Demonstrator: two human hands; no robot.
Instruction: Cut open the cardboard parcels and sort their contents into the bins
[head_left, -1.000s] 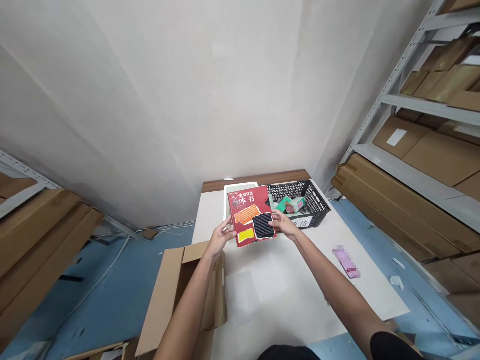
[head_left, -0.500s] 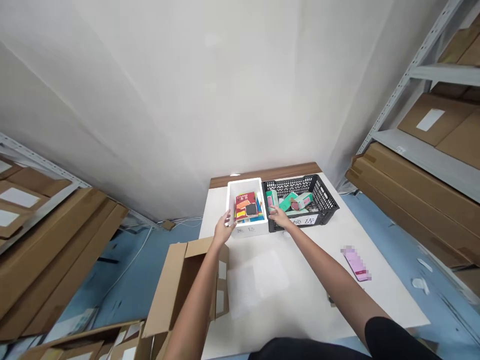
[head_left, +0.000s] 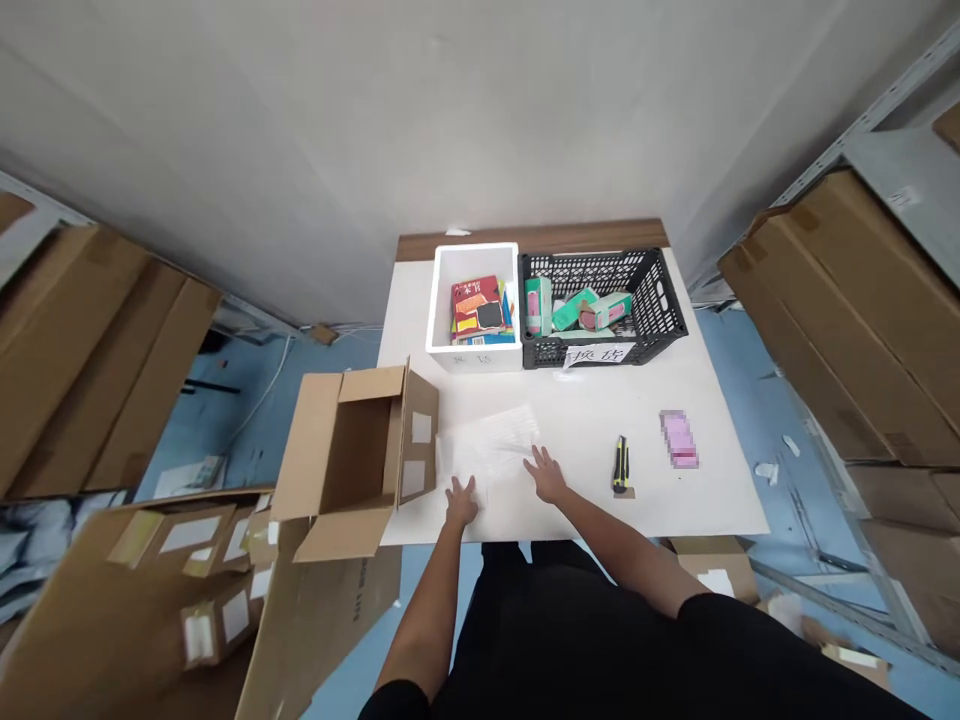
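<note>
My left hand (head_left: 460,502) is open, fingers spread, at the lower edge of a clear plastic bubble sheet (head_left: 487,445) lying flat on the white table. At the sheet's right edge, my right hand (head_left: 546,474) is also open with its fingers apart. Whether the fingertips press on the sheet I cannot tell. Left of the sheet, a cardboard box (head_left: 418,450) lies on its side, flaps open. Behind it stands a white foam box (head_left: 474,358) with books (head_left: 478,306) inside. Beside that, a black plastic crate (head_left: 660,310) holds green and pink cartons (head_left: 606,311).
A utility knife (head_left: 621,465) and a pixelated pink item (head_left: 679,440) lie on the table's right side. Shelves with long cartons (head_left: 855,330) stand to the right, more cartons (head_left: 97,350) to the left. A large open carton (head_left: 187,580) with small boxes is at lower left.
Both hands have left the white foam box and black crate and come back toward me, over the plastic sheet. My view has tilted further down.
</note>
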